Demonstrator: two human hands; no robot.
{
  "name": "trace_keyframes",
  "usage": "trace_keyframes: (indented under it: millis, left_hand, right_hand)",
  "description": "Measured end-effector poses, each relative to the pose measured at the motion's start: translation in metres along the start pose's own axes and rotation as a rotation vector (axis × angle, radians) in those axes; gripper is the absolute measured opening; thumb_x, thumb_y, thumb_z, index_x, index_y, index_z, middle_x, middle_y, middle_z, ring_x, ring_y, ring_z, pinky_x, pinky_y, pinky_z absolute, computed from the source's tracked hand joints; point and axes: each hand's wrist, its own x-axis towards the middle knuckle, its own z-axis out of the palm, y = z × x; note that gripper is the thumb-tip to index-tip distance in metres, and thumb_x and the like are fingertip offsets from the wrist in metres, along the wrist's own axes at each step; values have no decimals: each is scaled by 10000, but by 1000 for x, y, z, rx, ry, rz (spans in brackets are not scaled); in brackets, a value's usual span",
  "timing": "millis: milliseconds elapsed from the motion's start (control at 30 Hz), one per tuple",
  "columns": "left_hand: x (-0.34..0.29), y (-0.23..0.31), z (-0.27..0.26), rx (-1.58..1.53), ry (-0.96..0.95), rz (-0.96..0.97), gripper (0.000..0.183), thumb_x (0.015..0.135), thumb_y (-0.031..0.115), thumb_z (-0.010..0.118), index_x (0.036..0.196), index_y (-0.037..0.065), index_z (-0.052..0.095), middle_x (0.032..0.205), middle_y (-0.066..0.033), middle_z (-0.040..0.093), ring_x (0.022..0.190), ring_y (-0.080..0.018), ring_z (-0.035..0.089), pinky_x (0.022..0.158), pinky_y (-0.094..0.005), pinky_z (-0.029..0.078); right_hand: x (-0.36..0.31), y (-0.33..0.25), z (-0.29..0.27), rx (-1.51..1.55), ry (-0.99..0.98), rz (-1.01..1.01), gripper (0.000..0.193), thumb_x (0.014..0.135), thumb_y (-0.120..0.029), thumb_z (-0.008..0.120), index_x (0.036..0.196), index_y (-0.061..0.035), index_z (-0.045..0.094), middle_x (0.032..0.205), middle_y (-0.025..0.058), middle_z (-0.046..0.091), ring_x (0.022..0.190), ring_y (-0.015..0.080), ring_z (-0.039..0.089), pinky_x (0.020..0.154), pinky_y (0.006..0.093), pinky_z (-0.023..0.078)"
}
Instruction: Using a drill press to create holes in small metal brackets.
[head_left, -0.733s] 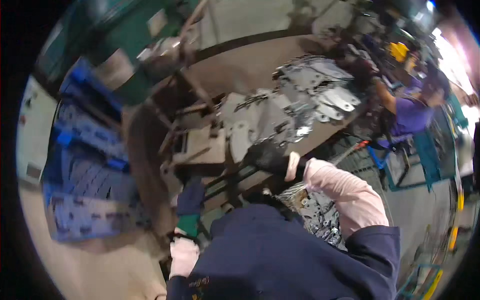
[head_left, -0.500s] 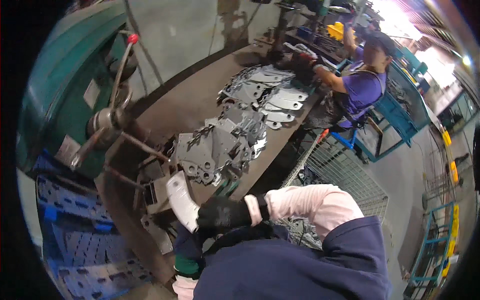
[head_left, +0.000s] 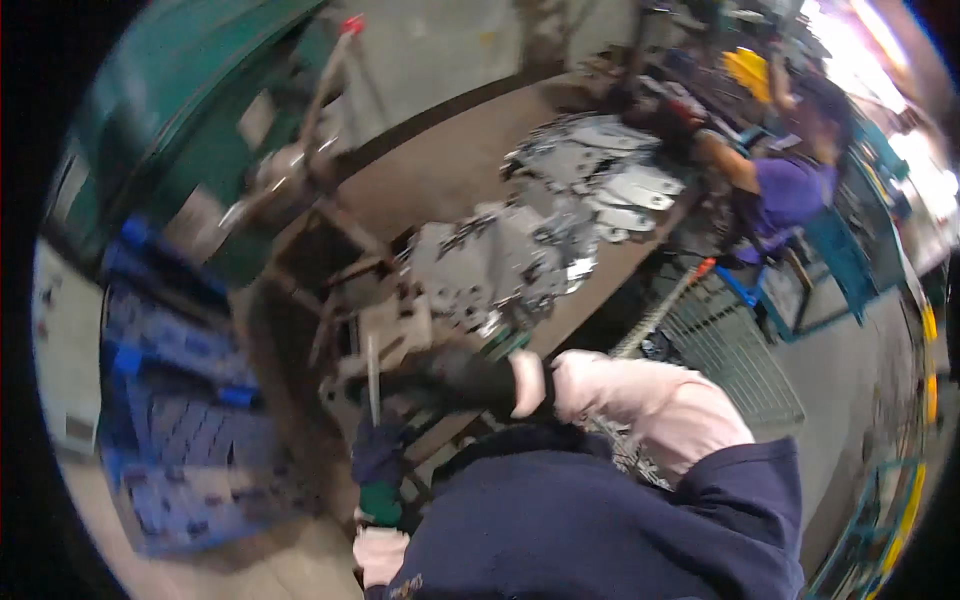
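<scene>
A curved flat metal plate (head_left: 373, 375) stands almost edge-on in front of me. My right hand (head_left: 440, 383), in a black glove, grips it from the right. At its lower end my left hand (head_left: 380, 450), in a dark blue glove with a green cuff, closes on the plate, the fingers blurred by motion. Beyond my hands, a heap of similar grey metal plates (head_left: 485, 262) covers part of the workbench (head_left: 400, 195). More light plates (head_left: 635, 190) lie fanned out at the heap's far right.
To the left stands a green machine (head_left: 190, 90) with a red-knobbed lever (head_left: 325, 85). Blue plastic pallets (head_left: 200, 430) are stacked below it. A wire mesh cart (head_left: 725, 340) stands at the right of the bench. A co-worker in a purple shirt (head_left: 790, 195) reaches over the bench's far end.
The plate has turned from showing its broad face to nearly edge-on, both hands at it. My view has shifted, so the bench and heap sit farther right and higher.
</scene>
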Motion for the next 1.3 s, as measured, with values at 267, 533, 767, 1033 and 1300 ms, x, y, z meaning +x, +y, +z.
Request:
trace_keyframes:
  millis: [267,533,767,1033,1300]
  left_hand:
    - [17,-10,-4,887,156,372,670,833,336,702,1423,134,456,1064,-246,591,964,-429,583,835,-480,479]
    - [53,-33,-15,1081,346,311,675,837,490,648,1417,198,466,1229,-227,570,1102,-422,570,897,-481,494]
    - [69,-23,-16,1131,370,245,648,835,482,647,1412,248,467,1289,-181,564,1178,-389,552,918,-495,492]
    - [71,-28,-11,1089,426,291,640,833,408,674,1417,264,456,1262,-202,554,1140,-394,542,885,-487,498]
    - [72,-25,-12,1124,466,373,652,821,366,689,1419,268,449,1230,-176,569,1064,-384,569,825,-476,515]
  right_hand:
    - [102,-54,-114,471,39,700,393,1019,-277,463,1192,42,611,943,87,683,728,129,601,679,266,492]
    - [177,-71,-127,1173,-31,694,638,1003,-492,392,1342,42,475,925,39,632,677,122,545,633,228,438]
    - [200,-70,-118,1141,-131,596,598,868,-53,576,1422,-21,355,1161,125,587,1010,196,599,885,335,500]
    - [221,-56,-110,1762,-231,957,326,1013,-306,466,1155,-16,511,889,21,525,823,156,526,705,274,471]
    - [213,-56,-99,1962,-277,902,304,970,-160,501,1241,-28,463,935,-1,511,839,136,519,750,260,485]
